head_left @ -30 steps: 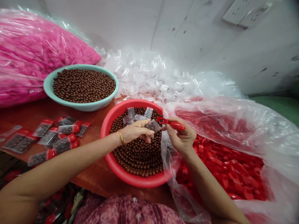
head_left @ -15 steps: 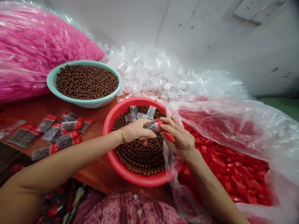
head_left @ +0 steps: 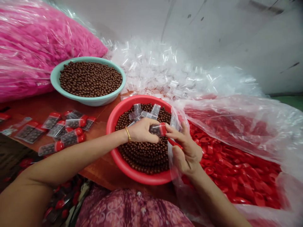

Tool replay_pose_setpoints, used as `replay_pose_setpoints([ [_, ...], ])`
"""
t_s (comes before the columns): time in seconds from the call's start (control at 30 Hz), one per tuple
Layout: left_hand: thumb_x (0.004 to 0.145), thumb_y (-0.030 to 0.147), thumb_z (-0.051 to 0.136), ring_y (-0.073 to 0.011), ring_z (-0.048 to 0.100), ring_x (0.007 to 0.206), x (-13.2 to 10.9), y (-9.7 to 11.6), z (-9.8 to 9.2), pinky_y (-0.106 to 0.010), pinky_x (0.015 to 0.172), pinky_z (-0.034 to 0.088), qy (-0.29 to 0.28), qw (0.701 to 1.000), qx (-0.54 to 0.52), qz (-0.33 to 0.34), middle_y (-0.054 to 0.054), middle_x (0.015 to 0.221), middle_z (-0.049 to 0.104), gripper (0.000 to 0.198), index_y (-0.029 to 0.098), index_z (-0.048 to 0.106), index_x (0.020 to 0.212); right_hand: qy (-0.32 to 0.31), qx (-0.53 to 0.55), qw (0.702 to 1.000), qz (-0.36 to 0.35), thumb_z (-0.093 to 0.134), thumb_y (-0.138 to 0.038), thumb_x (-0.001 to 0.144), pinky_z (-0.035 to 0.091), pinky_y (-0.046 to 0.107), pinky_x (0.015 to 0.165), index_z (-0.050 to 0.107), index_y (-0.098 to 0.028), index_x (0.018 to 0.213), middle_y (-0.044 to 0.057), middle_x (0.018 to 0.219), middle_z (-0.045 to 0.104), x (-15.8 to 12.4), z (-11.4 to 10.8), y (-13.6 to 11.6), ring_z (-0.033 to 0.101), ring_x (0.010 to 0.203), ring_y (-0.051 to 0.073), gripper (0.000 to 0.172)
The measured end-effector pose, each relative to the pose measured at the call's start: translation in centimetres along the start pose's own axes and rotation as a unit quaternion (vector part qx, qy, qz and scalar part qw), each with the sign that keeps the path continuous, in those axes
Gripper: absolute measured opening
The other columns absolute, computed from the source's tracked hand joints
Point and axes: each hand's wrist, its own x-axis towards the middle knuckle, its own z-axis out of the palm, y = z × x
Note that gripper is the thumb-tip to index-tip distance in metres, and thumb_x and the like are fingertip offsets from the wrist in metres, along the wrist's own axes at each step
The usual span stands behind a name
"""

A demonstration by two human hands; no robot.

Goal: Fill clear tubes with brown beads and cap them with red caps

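My left hand (head_left: 142, 130) is closed round a small clear packet (head_left: 155, 128) filled with brown balls, held over the red bowl (head_left: 118, 114) of brown balls. A red cap (head_left: 163, 129) sits on the packet's end. My right hand (head_left: 186, 149) pinches that cap with its fingertips and keeps another red cap (head_left: 174, 143) tucked in the palm. Three empty clear packets (head_left: 145, 112) lie on the balls in the red bowl.
A teal bowl (head_left: 55, 75) of brown balls stands at the back left. Several filled red-capped packets (head_left: 63, 130) lie on the wooden table (head_left: 99, 170) to the left. A big bag of red caps (head_left: 232, 157) lies right, a heap of clear packets (head_left: 165, 75) behind, a pink bag (head_left: 35, 47) far left.
My right hand brought a red cap from beside the packet onto its end. Both hands have drawn together over the red bowl, and the view has tilted down a little.
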Motion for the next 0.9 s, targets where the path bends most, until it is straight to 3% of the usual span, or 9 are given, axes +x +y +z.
replay_pose_setpoints([
  [0.1,0.055,0.022,0.058,-0.006,0.036,0.049,-0.1,0.2,0.5,-0.019,0.046,0.026,-0.019,0.994,0.104,0.021,0.006,0.052,0.04,0.015,0.016,0.044,0.057,0.076,0.048,0.989,0.115,0.036,-0.038,0.093,0.03,0.053,0.11,0.053,-0.027,0.116,0.005,0.106,0.067,1.1,0.7,0.0,0.061,0.107,0.022,0.03],
  [0.17,0.055,0.024,0.059,-0.0074,0.038,0.048,-0.3,0.4,1.0,-0.021,0.046,0.027,-0.032,0.982,0.186,0.019,0.006,0.051,0.041,0.016,0.017,0.045,0.056,0.083,0.116,0.97,0.198,0.03,-0.046,0.094,0.041,0.044,0.103,0.052,-0.026,0.115,0.006,0.103,0.065,1.8,1.9,0.4,0.061,0.105,0.02,0.037],
  [0.33,0.059,0.028,0.059,-0.0117,0.039,0.047,-0.7,0.4,1.5,-0.026,0.049,0.031,-0.015,0.94,0.341,0.019,0.001,0.051,0.047,0.013,0.017,0.053,0.061,-0.064,0.263,0.909,0.317,0.025,-0.059,0.091,0.041,0.039,0.104,0.044,-0.025,0.131,0.006,0.117,0.06,2.5,3.7,1.9,0.055,0.114,0.018,0.056],
  [0.47,0.061,0.028,0.059,-0.019,0.052,0.057,-1.0,-0.1,1.5,-0.03,0.056,0.04,-0.022,0.911,0.411,0.029,-0.007,0.063,0.059,0.021,0.014,0.063,0.076,-0.163,0.265,0.901,0.303,0.03,-0.059,0.09,0.032,0.037,0.112,0.037,-0.024,0.141,0.005,0.131,0.053,2.4,3.3,2.0,0.046,0.127,0.018,0.062],
  [0.63,0.06,0.027,0.06,-0.0249,0.059,0.066,-1.1,-0.6,1.4,-0.034,0.063,0.046,-0.013,0.883,0.467,0.045,-0.012,0.071,0.066,0.027,0.012,0.066,0.08,-0.182,0.173,0.939,0.236,0.025,-0.063,0.09,0.025,0.039,0.115,0.037,-0.021,0.142,0.007,0.144,0.043,2.5,3.3,1.2,0.041,0.131,0.019,0.068],
  [0.77,0.062,0.026,0.057,-0.0148,0.052,0.052,-1.2,0.7,1.5,-0.025,0.055,0.038,0.009,0.886,0.454,0.091,-0.003,0.059,0.061,0.011,0.017,0.06,0.067,-0.096,0.16,0.961,0.202,0.013,-0.069,0.087,0.031,0.037,0.112,0.041,-0.025,0.139,0.004,0.142,0.046,3.4,2.6,0.1,0.043,0.129,0.017,0.073],
  [0.83,0.065,0.025,0.056,-0.0106,0.047,0.048,-2.4,1.7,0.7,-0.022,0.052,0.034,0.041,0.885,0.452,0.101,0.002,0.053,0.056,0.008,0.018,0.054,0.061,-0.023,0.156,0.967,0.203,0.006,-0.067,0.088,0.039,0.036,0.105,0.049,-0.026,0.131,0.003,0.135,0.053,3.5,0.8,0.0,0.049,0.124,0.017,0.074],
  [0.9,0.068,0.026,0.056,-0.0093,0.049,0.05,-4.9,1.9,-1.5,-0.021,0.054,0.034,0.097,0.885,0.448,0.078,0.004,0.055,0.057,0.01,0.018,0.053,0.062,0.019,0.095,0.973,0.207,0.015,-0.06,0.092,0.045,0.037,0.096,0.06,-0.026,0.117,0.003,0.121,0.062,2.9,-2.1,1.0,0.057,0.113,0.018,0.062],
])
